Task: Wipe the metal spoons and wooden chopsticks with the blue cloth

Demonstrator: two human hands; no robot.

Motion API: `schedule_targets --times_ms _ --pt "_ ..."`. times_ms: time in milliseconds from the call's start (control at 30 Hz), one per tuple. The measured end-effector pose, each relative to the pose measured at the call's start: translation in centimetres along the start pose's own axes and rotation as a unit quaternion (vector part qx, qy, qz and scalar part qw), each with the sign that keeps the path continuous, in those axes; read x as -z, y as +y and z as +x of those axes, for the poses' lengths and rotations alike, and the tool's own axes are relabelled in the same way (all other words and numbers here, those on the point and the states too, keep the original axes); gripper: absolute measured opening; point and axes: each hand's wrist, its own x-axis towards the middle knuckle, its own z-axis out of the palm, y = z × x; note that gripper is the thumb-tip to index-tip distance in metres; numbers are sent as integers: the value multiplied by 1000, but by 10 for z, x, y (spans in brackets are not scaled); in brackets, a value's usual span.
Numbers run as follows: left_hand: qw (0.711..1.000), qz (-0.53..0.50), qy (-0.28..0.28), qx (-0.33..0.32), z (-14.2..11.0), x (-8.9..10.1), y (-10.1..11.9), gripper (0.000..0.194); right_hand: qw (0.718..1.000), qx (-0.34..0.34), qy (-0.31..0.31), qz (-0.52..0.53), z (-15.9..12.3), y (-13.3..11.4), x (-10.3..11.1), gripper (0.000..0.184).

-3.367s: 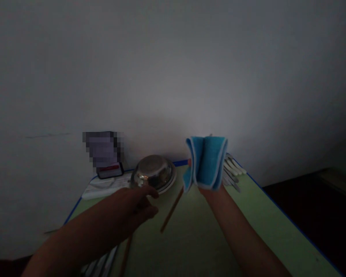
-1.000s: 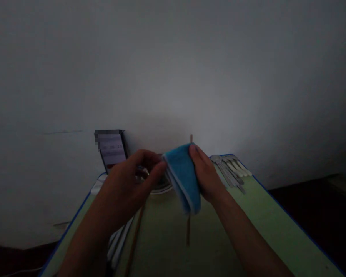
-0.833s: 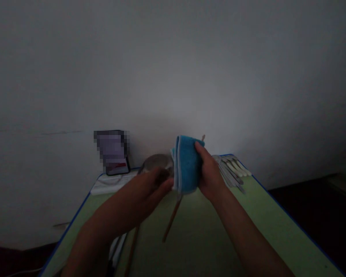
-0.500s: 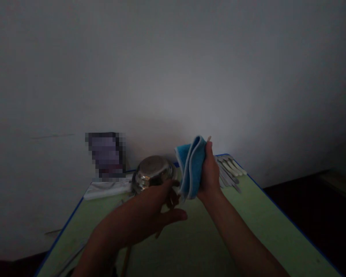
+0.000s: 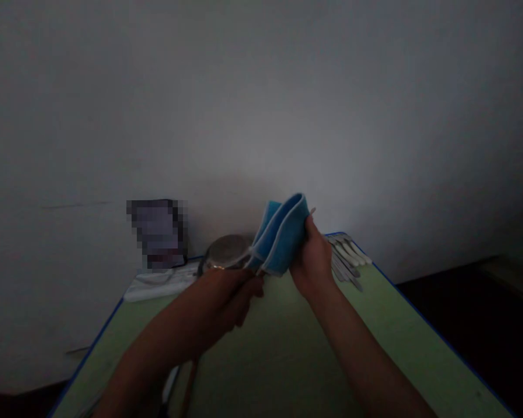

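Observation:
My right hand [image 5: 314, 258] is closed on a folded blue cloth [image 5: 287, 241] with pale edging, held up over the table. The light tip of a slim wooden chopstick [image 5: 312, 211] sticks out past my right thumb; the rest of it is hidden by the cloth and hands. My left hand [image 5: 233, 293] is at the cloth's lower left corner with its fingers curled together. What those fingers grip is hidden behind them. An upturned shiny metal bowl [image 5: 229, 249] stands just beyond my left hand, partly covered by it and by the cloth.
Several spoons and other cutlery [image 5: 346, 255] lie at the back right of the green table [image 5: 401, 354]. A phone [image 5: 159, 232] leans against the wall at the back left, near a white packet [image 5: 157, 284]. Another brown stick [image 5: 189, 386] lies below my left forearm.
The left hand, open half a second ago, has moved up to the cloth's corner and closed. The cloth has tilted and spread its folds. The chopstick's lower end is now hidden.

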Motion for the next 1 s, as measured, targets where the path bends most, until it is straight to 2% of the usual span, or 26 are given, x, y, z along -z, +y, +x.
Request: schedule_targets --times_ms 100,200,300,467,667,833,1000 --pt "1000 8 -6 1 1 -1 -1 27 999 -34 -12 9 -2 -1 -2 40" --pt "1000 8 -8 3 2 -2 -2 28 998 -19 -61 -21 -5 -3 -3 37" --pt "1000 8 -14 1 0 0 -3 27 996 -19 -80 -22 -5 -4 -1 33" --pt "999 24 -27 8 -4 7 -3 28 997 -50 -64 8 -2 -3 0 27" --pt "999 38 -36 13 -7 10 -1 29 998 -27 -48 8 -5 0 -1 24" --pt "993 104 -37 34 -11 10 3 34 997 -33 -11 68 -4 1 -1 20" --pt "991 122 -47 27 -14 9 3 34 995 0 -36 88 -4 -1 0 24"
